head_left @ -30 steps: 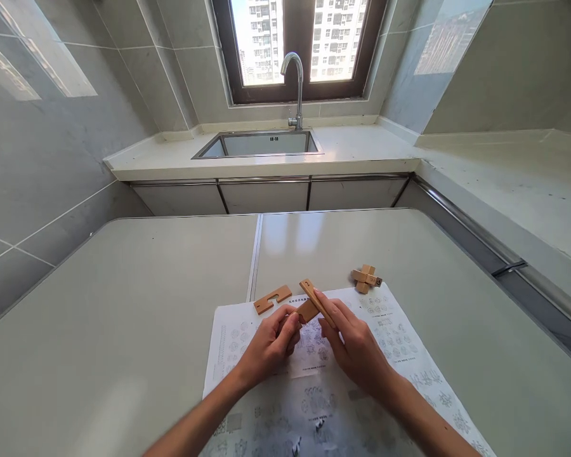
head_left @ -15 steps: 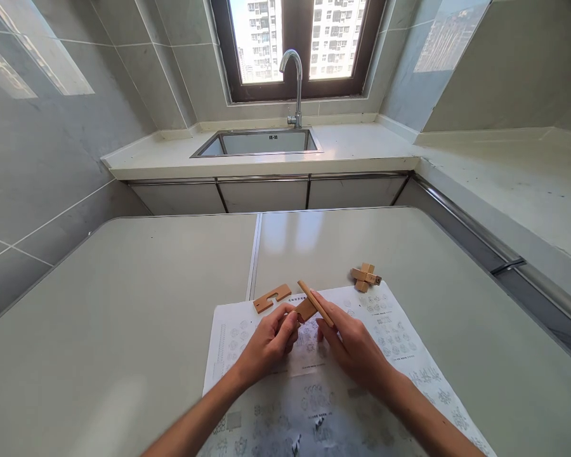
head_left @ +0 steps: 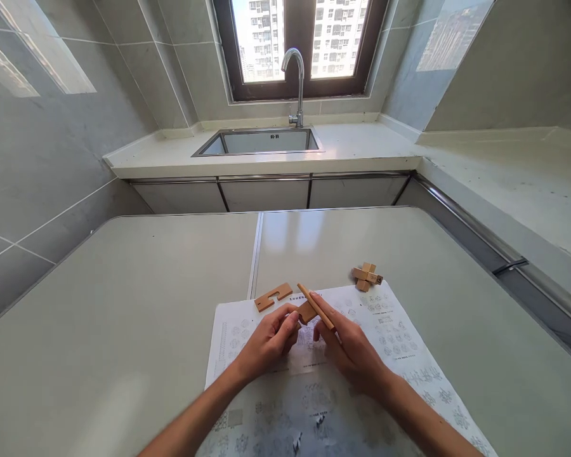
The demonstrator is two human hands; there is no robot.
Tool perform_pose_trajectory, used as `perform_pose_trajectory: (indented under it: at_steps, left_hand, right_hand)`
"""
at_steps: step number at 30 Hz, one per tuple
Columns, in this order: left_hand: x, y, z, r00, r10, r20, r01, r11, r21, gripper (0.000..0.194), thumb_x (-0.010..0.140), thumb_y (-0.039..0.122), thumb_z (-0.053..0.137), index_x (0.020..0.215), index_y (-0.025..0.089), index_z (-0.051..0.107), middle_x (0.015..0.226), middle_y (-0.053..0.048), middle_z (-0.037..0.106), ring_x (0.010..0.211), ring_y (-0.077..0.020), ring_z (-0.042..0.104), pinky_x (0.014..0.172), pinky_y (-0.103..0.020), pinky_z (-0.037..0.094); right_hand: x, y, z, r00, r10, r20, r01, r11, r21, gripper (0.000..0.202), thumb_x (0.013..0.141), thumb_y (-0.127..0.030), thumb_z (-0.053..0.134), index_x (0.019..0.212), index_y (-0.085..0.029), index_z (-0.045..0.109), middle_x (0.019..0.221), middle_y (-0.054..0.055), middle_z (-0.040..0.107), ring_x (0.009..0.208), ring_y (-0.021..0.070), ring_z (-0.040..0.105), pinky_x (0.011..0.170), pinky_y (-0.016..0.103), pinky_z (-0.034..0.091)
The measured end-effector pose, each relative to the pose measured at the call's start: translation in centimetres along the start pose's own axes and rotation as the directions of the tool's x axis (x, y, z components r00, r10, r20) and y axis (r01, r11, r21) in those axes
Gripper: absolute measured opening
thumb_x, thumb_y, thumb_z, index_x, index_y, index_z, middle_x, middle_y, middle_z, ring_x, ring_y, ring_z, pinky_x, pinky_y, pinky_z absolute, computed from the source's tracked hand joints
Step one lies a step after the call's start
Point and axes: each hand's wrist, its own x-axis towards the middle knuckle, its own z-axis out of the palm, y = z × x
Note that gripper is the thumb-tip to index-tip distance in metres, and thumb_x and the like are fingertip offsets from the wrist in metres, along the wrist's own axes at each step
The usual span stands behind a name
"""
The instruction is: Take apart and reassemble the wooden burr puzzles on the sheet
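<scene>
Two flat wooden puzzle pieces meet at an angle between my hands, above a printed sheet (head_left: 314, 397). My left hand (head_left: 273, 336) is closed on the end of one wooden puzzle piece (head_left: 306, 312). Against it, my right hand (head_left: 347, 339) grips a second, longer wooden puzzle piece (head_left: 316, 307), seen nearly edge-on. My fingers partly cover both pieces, and whether they interlock I cannot tell. Just beyond my left hand, a notched flat wooden puzzle piece (head_left: 265, 302) lies at the sheet's far edge.
An assembled wooden burr puzzle (head_left: 366, 277) sits by the sheet's far right corner. The pale table (head_left: 124, 304) extends around the sheet. Beyond it are a counter (head_left: 361, 143) with a sink (head_left: 257, 152), a tap (head_left: 299, 89) and a window.
Both hands stay almost in place, still holding the two pieces together. My right fingers shift slightly along the longer piece. The view has moved very little.
</scene>
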Motion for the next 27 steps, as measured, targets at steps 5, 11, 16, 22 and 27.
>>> perform_pose_trajectory:
  at_steps: [5, 11, 16, 22, 27]
  left_hand:
    - [0.12, 0.14, 0.23, 1.000, 0.021, -0.005, -0.021, 1.000, 0.015, 0.041, 0.104, 0.059, 0.048, 0.095, 0.019, 0.051, 0.064, 0.008, 0.032, 0.055, -0.0100, 0.027, 0.050, -0.024, 0.023]
    - [-0.06, 0.34, 0.19, 0.999, 0.011, 0.031, -0.012, 1.000, 0.024, 0.041, 0.104, 0.059, 0.048, 0.093, 0.019, 0.051, 0.065, 0.007, 0.034, 0.056, -0.0105, 0.028, 0.052, -0.025, 0.024]
    - [-0.13, 0.56, 0.13, 0.998, 0.004, 0.069, -0.006, 1.000, 0.023, 0.042, 0.104, 0.058, 0.048, 0.096, 0.018, 0.054, 0.065, 0.007, 0.035, 0.057, -0.0107, 0.028, 0.052, -0.025, 0.023]
    - [-0.03, 0.27, 0.11, 0.998, 0.000, 0.062, 0.001, 1.000, -0.004, 0.042, 0.104, 0.059, 0.048, 0.094, 0.018, 0.051, 0.064, 0.008, 0.031, 0.055, -0.0097, 0.025, 0.050, -0.024, 0.021]
    - [-0.12, 0.41, 0.01, 0.997, -0.001, 0.072, 0.000, 1.000, 0.014, 0.043, 0.104, 0.059, 0.048, 0.096, 0.018, 0.052, 0.065, 0.008, 0.032, 0.055, -0.0099, 0.025, 0.050, -0.025, 0.021]
  right_hand:
    - [0.45, -0.26, -0.13, 0.994, -0.101, -0.031, 0.098, 0.991, -0.090, 0.057, 0.111, -0.025, 0.039, 0.167, -0.029, 0.028, 0.130, 0.013, 0.070, 0.095, 0.0211, 0.073, 0.079, 0.032, 0.062]
    - [0.23, -0.29, -0.47, 0.993, -0.115, -0.006, 0.113, 0.988, -0.109, 0.054, 0.111, -0.026, 0.039, 0.165, -0.026, 0.032, 0.104, 0.009, 0.076, 0.073, 0.0186, 0.070, 0.068, 0.029, 0.059]
    - [-0.14, -0.03, -0.38, 0.993, -0.111, 0.030, 0.114, 0.988, -0.109, 0.055, 0.112, -0.026, 0.037, 0.166, -0.026, 0.027, 0.085, 0.002, 0.072, 0.062, 0.0171, 0.064, 0.063, 0.028, 0.056]
    - [0.03, -0.08, 0.16, 0.994, -0.106, 0.029, 0.108, 0.989, -0.105, 0.059, 0.111, -0.023, 0.037, 0.168, -0.027, 0.021, 0.116, 0.011, 0.073, 0.083, 0.0200, 0.071, 0.072, 0.031, 0.059]
    - [0.07, -0.10, -0.10, 0.991, -0.133, 0.033, 0.135, 0.988, -0.079, 0.058, 0.111, -0.022, 0.038, 0.167, -0.029, 0.026, 0.132, 0.013, 0.069, 0.098, 0.0217, 0.073, 0.081, 0.034, 0.063]
